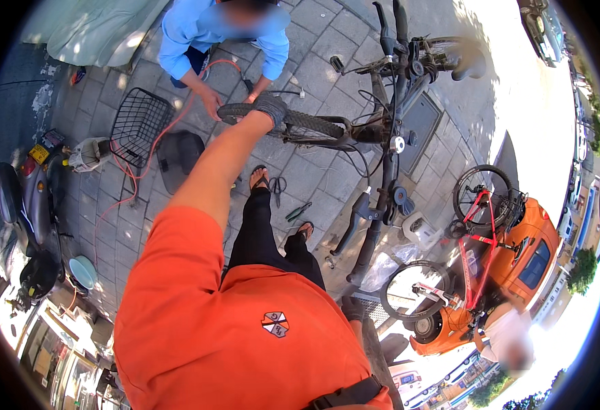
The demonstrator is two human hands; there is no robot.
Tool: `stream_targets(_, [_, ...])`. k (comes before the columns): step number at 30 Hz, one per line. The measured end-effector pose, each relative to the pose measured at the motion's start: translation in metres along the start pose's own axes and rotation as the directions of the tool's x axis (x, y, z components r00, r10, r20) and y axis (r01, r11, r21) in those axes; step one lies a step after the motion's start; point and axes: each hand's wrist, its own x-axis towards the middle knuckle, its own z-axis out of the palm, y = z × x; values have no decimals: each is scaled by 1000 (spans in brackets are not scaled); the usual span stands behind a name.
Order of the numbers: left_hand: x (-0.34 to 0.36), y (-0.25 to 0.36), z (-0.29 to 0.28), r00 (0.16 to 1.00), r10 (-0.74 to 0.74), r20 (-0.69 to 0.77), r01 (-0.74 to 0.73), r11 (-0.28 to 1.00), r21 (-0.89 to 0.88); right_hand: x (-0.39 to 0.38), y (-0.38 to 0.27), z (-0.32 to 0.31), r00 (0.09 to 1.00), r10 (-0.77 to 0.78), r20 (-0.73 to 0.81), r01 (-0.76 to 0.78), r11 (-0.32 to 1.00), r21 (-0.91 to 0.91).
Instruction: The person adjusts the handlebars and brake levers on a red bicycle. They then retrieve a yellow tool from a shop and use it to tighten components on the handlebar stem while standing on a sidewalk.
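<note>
My left hand (270, 109), in a dark glove, is closed over the tyre of a black bicycle's front wheel (310, 124). Across from me, a person in a light blue shirt (189, 42) crouches with both bare hands at the same tyre. Beside one of those hands is a black fitting (249, 85), where a red hose (226, 61) ends. The bicycle's handlebar (390, 164) runs across on my right. My right hand (352, 309), also gloved, is low by the handlebar's near end; its fingers are hard to make out.
A black wire basket (139, 126) and a dark seat-like piece (178, 160) lie left on the paving. Scissors (279, 190) and pliers (298, 212) lie near my feet. A scooter (33, 198) stands far left. Right are a red bicycle (481, 253), another person (508, 335) and an orange car (532, 253).
</note>
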Motion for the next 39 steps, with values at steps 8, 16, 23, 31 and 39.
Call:
stream_targets(8, [-135,82,97,850,-511,-126,328,701,-634,133,44,-34,894,-439,93,445,839,-313])
stream_targets(16, [-427,210,420,452,-810,374,648,10,-761,246,-23,-49,820,-553,147,572,790,-221])
stream_targets(23, [-589,453,558,132,-828,545,652,-341,-677,281,-42,-74,857,-359,369,348,932,98])
stream_targets(31, [-564,642,569,46,-767,640,131,-630,-765,314,38,-61,790,-420,448,561,789,-250])
stream_targets(39, [-573,601,522,59,-850,524,48,-522,-852,252,46,-35,606,-652,456,792,437,-427])
